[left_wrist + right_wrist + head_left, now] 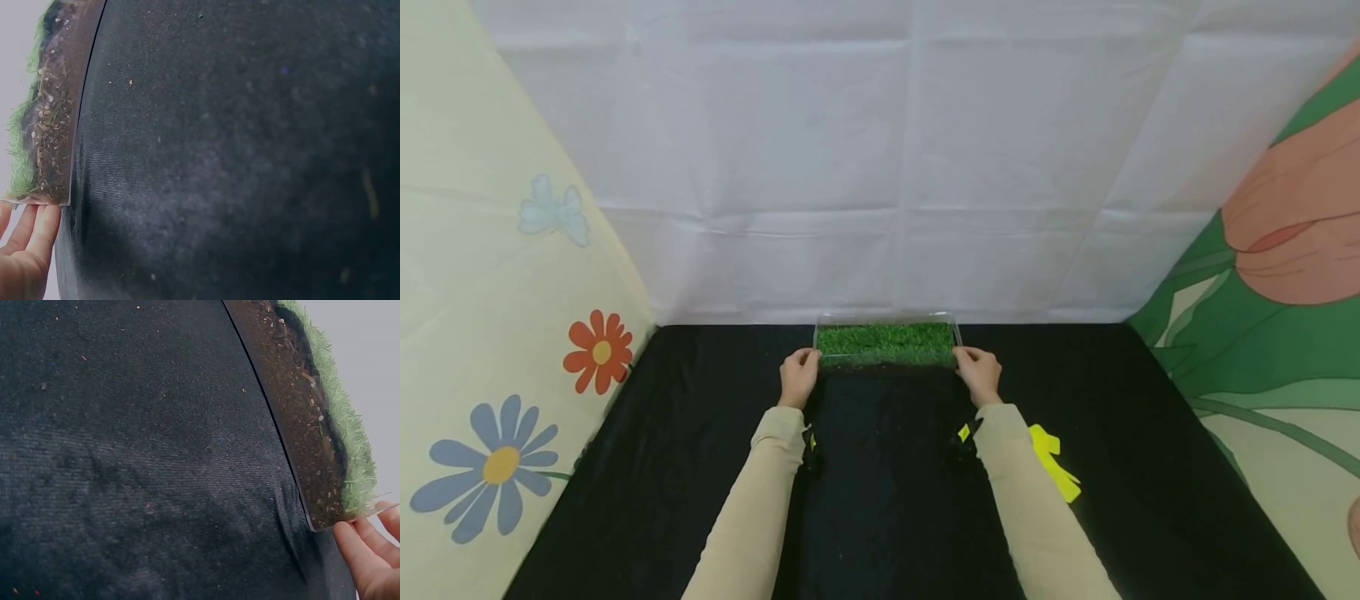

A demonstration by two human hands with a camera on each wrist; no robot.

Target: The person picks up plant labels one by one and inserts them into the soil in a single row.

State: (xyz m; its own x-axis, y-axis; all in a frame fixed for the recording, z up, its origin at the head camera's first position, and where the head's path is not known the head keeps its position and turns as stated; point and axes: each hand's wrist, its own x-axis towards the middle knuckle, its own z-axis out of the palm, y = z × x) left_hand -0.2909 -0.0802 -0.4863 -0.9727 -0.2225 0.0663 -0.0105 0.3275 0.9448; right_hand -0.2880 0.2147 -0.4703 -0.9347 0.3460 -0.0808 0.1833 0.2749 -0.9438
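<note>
A clear plastic box (884, 360) lies at the far side of the black-covered table, with brown soil (294, 419) and bits of debris inside. Green grass-like turf (886, 337) covers the soil. My left hand (798, 377) grips the box's left end, fingertips at its near corner; the left wrist view has those fingers (42, 228) against the end wall. At the opposite end, my right hand (979, 375) holds the near right corner between thumb and fingers. In the right wrist view the box's base sits right at the cloth.
Black cloth (880, 492) with scattered specks covers the table. A bright yellow flat piece (1057, 463) lies beside my right forearm. Behind the box hangs a white sheet (820, 167); flower-printed cloths (497, 333) flank both sides.
</note>
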